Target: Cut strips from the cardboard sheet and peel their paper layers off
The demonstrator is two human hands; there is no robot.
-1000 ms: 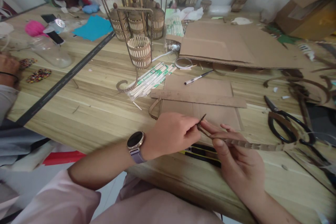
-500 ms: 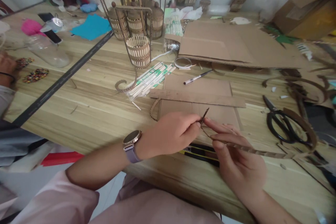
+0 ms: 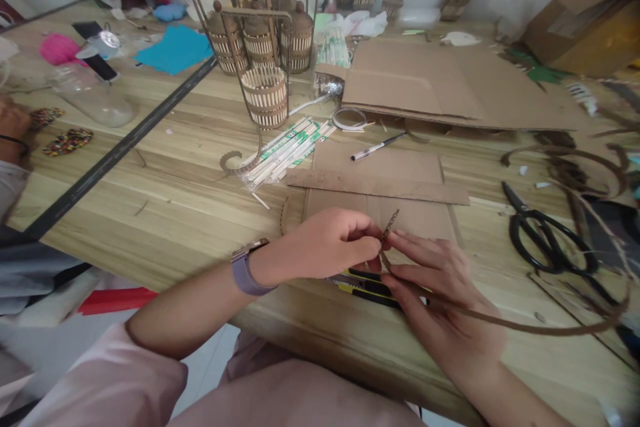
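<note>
Corrugated cardboard strip [image 3: 545, 330]: thin, curved, at the near edge of the flat cardboard sheet [image 3: 420, 217]. Left hand [image 3: 333, 240], right hand [image 3: 450, 300]: each grip pinching the strip; left fingertips partly hidden. Right of sheet: black-looped scissors [image 3: 547, 233]. Beyond, leftward: round slatted basket [image 3: 265, 99]. Nearer: yellow-and-black tool [image 3: 373, 288], partly covered.
</note>
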